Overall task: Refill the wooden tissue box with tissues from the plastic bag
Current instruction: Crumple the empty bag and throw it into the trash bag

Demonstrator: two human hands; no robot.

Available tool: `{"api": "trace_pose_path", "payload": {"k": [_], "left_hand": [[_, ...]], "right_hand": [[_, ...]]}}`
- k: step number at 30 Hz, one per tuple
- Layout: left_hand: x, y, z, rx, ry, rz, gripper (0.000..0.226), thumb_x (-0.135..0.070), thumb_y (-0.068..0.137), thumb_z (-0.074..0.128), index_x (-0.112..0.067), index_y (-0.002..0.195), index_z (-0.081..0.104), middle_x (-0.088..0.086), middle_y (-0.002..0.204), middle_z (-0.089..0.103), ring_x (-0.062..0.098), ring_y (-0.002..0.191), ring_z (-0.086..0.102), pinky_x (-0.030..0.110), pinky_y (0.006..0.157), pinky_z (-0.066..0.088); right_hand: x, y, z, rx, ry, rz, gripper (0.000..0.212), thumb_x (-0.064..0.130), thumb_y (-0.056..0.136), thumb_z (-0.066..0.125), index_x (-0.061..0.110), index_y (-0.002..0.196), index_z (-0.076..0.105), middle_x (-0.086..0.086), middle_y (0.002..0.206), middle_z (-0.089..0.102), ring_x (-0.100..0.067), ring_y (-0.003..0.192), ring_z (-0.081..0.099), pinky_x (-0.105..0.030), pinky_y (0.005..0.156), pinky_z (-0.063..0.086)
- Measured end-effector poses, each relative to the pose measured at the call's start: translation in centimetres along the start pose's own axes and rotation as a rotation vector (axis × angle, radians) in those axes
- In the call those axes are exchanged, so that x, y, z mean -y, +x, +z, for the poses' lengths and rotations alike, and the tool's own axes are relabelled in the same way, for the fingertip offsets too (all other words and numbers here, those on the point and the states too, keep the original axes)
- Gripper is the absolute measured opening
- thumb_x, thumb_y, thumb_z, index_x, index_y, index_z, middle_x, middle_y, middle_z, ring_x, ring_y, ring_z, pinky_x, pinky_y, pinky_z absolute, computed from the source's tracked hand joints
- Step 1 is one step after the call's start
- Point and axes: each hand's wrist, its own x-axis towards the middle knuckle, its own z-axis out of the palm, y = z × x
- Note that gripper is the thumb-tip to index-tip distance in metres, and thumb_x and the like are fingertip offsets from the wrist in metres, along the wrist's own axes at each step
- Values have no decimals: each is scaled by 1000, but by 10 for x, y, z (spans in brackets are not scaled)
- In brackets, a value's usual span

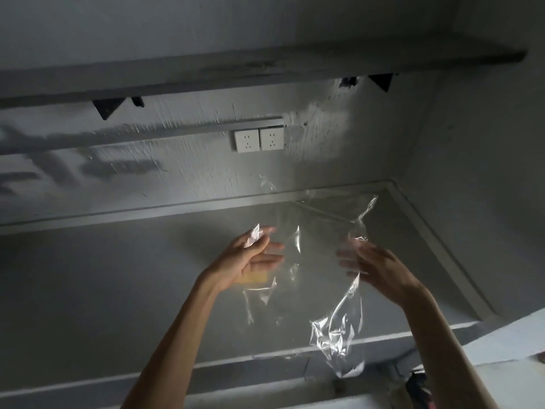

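A clear, crumpled plastic bag (318,261) hangs in the air between my two raised hands, and it looks empty. My left hand (253,258) grips the bag's left edge, with a wad of film sticking up between thumb and fingers. My right hand (374,267), blurred by motion, holds the right edge, and a long twisted tail of film (336,335) droops below it. A small yellowish patch (255,278) shows just behind my left palm; I cannot tell what it is. No wooden tissue box or tissues are in view.
Under the bag lies a grey flat surface (118,290) with a raised rim. On the wall behind it are two white sockets (259,140), below a long shelf (265,69) on dark brackets. A white ledge (501,343) and a dark object (418,385) sit at lower right.
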Motion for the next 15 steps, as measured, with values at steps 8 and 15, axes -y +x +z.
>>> {"api": "trace_pose_path", "payload": {"k": [8,15], "left_hand": [[14,-24,30,-23,99,31,44,0,100,48,-21,139,51,18,124,68,41,104,69,43,87,59],[-3,-29,36,-83,166,239,30,-1,99,49,-5,120,69,14,122,70,47,113,62,57,99,47]], "right_hand": [[10,-25,-49,19,-57,62,34,29,99,50,16,128,61,-6,115,74,-26,100,72,-34,79,56],[18,-37,-51,14,73,-19,30,2,93,55,18,114,69,-8,95,75,-14,69,68,-22,55,51]]}}
